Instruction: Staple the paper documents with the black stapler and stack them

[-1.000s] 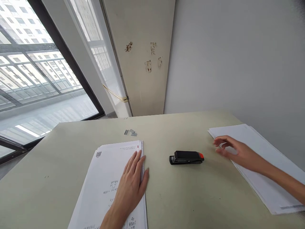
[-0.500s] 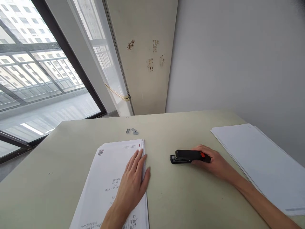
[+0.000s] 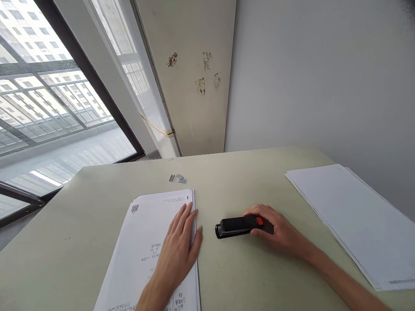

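Observation:
My left hand (image 3: 177, 248) lies flat, fingers stretched out, on the right side of a stack of white paper (image 3: 129, 255). The top sheet carries handwriting and a printed square code in its far left corner. A black stapler (image 3: 238, 224) with a red patch is in my right hand (image 3: 275, 226), thumb and fingers wrapped round its rear end. The stapler's front end points left toward the stack, with a gap of tabletop between them. Whether its base touches the table I cannot tell.
Several short strips of staples (image 3: 178, 178) lie beyond the stack. Another pile of white paper (image 3: 350, 220) rests on the right of the pale table (image 3: 240, 276). Behind the table are a grey wall (image 3: 308, 77) and a stained panel (image 3: 191, 116); a window (image 3: 48, 108) is at left.
My right hand has brought the stapler left and nearer to me, closer to the stack. The left hand still rests on the paper. The view has shifted slightly.

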Demonstrator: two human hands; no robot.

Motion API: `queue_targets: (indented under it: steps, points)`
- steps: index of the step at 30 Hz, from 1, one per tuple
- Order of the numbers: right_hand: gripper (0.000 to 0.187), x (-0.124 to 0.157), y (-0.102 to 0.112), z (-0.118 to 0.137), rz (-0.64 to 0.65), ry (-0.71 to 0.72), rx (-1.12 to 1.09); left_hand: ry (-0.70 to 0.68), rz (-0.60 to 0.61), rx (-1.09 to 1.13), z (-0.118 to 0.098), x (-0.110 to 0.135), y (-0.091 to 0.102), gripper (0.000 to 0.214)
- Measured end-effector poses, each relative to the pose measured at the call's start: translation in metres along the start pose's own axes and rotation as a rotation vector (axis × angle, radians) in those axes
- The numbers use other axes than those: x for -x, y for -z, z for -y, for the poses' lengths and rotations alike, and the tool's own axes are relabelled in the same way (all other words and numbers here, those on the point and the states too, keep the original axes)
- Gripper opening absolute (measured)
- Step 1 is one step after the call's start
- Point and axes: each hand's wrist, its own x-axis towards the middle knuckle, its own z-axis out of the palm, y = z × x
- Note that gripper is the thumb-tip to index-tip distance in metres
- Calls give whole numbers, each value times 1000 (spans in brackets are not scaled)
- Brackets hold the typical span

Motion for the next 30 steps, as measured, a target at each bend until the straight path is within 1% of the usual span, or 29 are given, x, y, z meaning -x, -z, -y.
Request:
queue_targets:
  steps: [5, 9, 12, 18, 30]
  points:
    - [48, 2, 4, 9, -30, -91, -137, 17, -2, 18, 0, 1, 1, 52]
    - [44, 3, 5, 10, -30, -180, -164, 16, 4, 16, 0, 1, 0, 52]
    - [43, 4, 6, 7, -13, -178, -148, 16, 7, 3, 1, 0, 0, 52]
    - [42, 4, 5, 1, -20, -161, -143, 10, 15, -17, 2, 0, -2, 51]
    - [40, 4, 4, 4, -10, -146, -131, 4, 9, 0, 1, -3, -2, 53]
